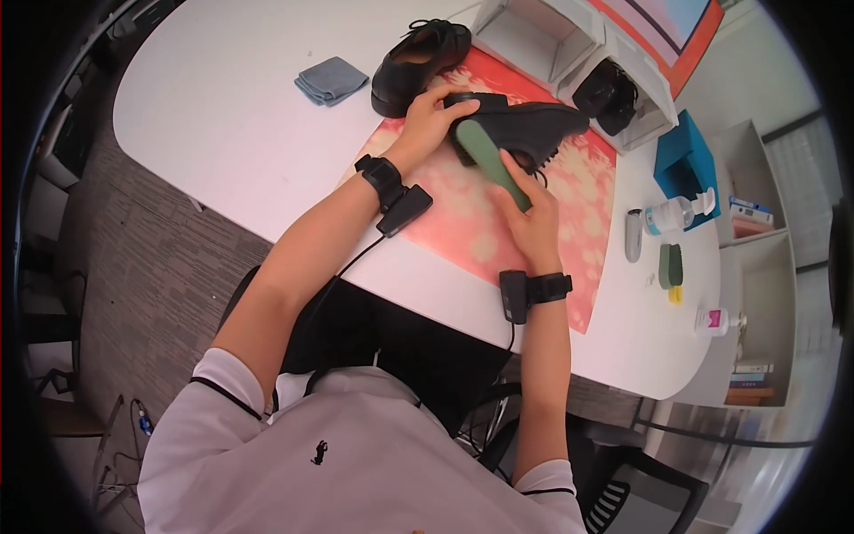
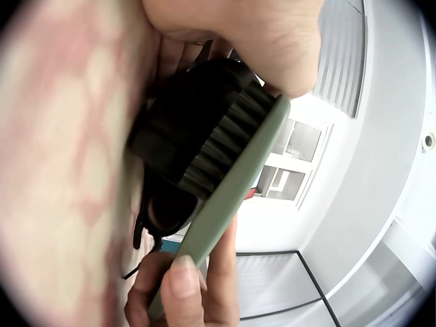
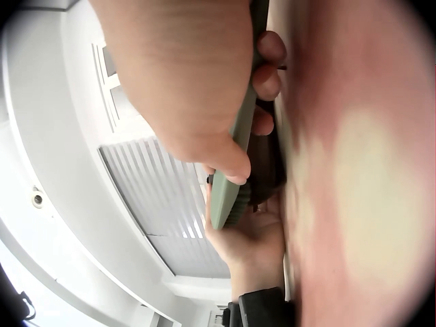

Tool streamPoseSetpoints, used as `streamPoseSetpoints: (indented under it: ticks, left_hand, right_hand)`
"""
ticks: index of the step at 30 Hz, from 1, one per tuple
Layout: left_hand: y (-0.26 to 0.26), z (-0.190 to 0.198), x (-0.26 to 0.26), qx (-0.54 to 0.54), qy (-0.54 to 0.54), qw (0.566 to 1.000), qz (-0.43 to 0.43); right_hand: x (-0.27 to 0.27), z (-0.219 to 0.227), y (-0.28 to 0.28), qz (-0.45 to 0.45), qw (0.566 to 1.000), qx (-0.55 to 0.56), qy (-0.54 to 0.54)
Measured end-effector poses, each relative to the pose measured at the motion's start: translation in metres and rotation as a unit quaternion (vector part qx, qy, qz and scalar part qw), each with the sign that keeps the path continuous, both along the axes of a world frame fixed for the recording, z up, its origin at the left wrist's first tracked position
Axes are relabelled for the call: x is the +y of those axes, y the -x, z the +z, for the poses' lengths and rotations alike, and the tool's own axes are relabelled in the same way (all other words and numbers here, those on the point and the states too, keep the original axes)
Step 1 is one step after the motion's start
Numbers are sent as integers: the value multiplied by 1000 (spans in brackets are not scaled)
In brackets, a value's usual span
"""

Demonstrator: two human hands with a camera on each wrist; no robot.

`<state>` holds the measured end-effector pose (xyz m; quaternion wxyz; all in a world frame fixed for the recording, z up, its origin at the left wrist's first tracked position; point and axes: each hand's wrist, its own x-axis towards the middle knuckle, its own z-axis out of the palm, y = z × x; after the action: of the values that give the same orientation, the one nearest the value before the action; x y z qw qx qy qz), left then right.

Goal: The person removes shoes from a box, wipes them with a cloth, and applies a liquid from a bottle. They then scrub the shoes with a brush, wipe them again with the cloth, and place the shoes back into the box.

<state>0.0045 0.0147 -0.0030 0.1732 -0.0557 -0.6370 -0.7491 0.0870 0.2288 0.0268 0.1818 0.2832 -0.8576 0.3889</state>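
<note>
A black lace-up shoe point(image 1: 534, 125) lies tilted on its side over the red-and-cream mat, its laces toward the person. At the heel end, my left hand point(image 1: 427, 126) grips the shoe with the thumb on the near side. A green-backed brush point(image 1: 487, 158) is held in my right hand point(image 1: 536, 224), thumb along its back and fingers curled beneath. In the left wrist view the dark bristles point(image 2: 228, 139) face the shoe and meet its side. Just beyond the left hand sits the other black shoe point(image 1: 418, 67), sole down.
A folded grey cloth point(image 1: 331, 81) lies left of the mat point(image 1: 463, 233). White open boxes point(image 1: 534, 40) line the back, one with black shoes inside. At right are a teal box point(image 1: 680, 165), a pump bottle point(image 1: 672, 215), a grey cylinder point(image 1: 633, 236) and another green brush point(image 1: 670, 265).
</note>
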Motion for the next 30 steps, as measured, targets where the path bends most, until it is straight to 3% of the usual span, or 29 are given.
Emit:
streamPoseSetpoints:
  ticks: [5,8,9,12,15,18,22,23,27,30]
  left_hand:
    - [0,-2,1,10,-19,1000,-5]
    - [1,-2,1,9,-13,1000,-8]
    - [1,-2,0,8,-7,1000,-6]
    - [-2,0,1,1,-10,1000,-9]
    - [0,-1,0,8,-11,1000,0]
    - [-7,8,2,7,-27,1000,-5]
    - [-9,10,-1,-22,25,999,-19]
    - [-7,7,-2,-17,23,999,-18]
    - [-4,3,0,8,9,1000,-10]
    - [-9,6,2,36,31,999,2]
  right_hand:
    - [7,22,-8,-179,982,-61,-13]
    - [30,4,11,-250,968,31,-16]
    - [36,5,10,-258,966,7,6]
    - [38,3,9,-250,967,-6,56]
    - [17,5,6,-95,989,10,114]
    - [4,5,-1,-50,999,1,10]
    - [7,13,2,-178,983,-31,19]
    - [16,6,10,-191,980,54,7]
    - [45,1,13,-311,949,28,-40]
    - [35,10,7,-246,968,57,-10]
